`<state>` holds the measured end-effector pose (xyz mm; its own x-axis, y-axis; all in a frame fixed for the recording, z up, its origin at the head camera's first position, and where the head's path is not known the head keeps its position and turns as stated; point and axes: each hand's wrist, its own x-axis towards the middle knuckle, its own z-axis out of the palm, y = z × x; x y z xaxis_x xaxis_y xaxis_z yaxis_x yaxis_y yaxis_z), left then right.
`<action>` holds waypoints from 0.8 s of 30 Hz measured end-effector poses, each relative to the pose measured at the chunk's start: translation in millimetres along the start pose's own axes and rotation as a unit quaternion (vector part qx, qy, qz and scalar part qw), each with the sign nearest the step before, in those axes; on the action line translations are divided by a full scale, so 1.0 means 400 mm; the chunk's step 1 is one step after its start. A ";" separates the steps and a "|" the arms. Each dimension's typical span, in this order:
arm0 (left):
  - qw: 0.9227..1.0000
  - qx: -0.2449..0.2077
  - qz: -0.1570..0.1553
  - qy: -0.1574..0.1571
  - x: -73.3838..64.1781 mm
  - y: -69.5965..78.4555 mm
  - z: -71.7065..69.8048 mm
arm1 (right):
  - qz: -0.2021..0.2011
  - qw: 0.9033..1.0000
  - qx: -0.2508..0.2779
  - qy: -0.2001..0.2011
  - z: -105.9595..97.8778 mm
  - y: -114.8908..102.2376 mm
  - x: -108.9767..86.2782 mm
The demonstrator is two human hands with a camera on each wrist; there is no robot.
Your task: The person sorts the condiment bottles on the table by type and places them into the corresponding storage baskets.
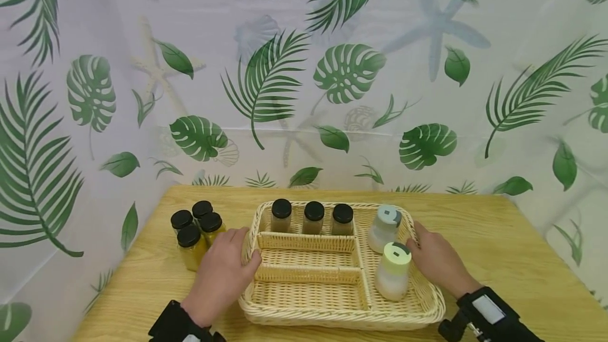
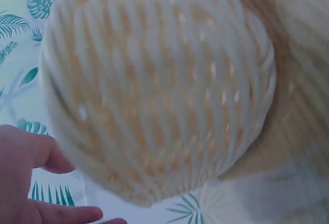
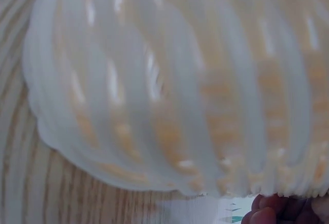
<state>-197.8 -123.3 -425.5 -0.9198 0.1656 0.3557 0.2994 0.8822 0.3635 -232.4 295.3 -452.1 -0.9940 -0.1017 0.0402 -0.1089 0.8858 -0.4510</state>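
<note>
A cream wicker basket point(image 1: 339, 319) stands on the wooden table, divided into compartments. My left hand point(image 1: 223, 260) holds its left rim, the thumb over the edge; the left wrist view shows this thumb point(image 2: 54, 157) at the woven rim. On the right rim, my right hand point(image 1: 439, 258) grips the edge; its curled fingers point(image 3: 277, 211) show in the right wrist view. Three black-lidded jars point(image 1: 313, 219) stand in the back-left compartment. In the right compartment are a blue-lidded shaker point(image 1: 381, 234) and a yellow-lidded shaker point(image 1: 393, 278) with pale contents.
Several black-lidded jars with yellowish contents point(image 1: 192, 252) cluster on the table left of the basket, close to my left hand. The table point(image 1: 494, 241) reaches back to a leaf-patterned cloth point(image 1: 294, 157), which also hangs along both sides.
</note>
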 end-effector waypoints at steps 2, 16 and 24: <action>0.999 0.001 0.021 0.028 0.011 -0.009 -0.009 | -0.001 1.000 -0.001 0.004 -0.002 0.003 -0.001; 0.982 0.124 0.048 0.134 0.061 -0.109 -0.048 | -0.001 1.000 0.004 0.010 0.005 0.007 -0.003; 0.980 0.135 0.050 0.135 0.071 -0.129 -0.037 | 0.001 1.000 0.002 0.010 0.009 0.010 -0.001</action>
<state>-235.4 -170.6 -421.3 -0.7773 0.1660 0.6068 0.2727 0.9581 0.0873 -232.3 297.3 -456.9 -0.9942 -0.0910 0.0575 -0.1072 0.8844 -0.4542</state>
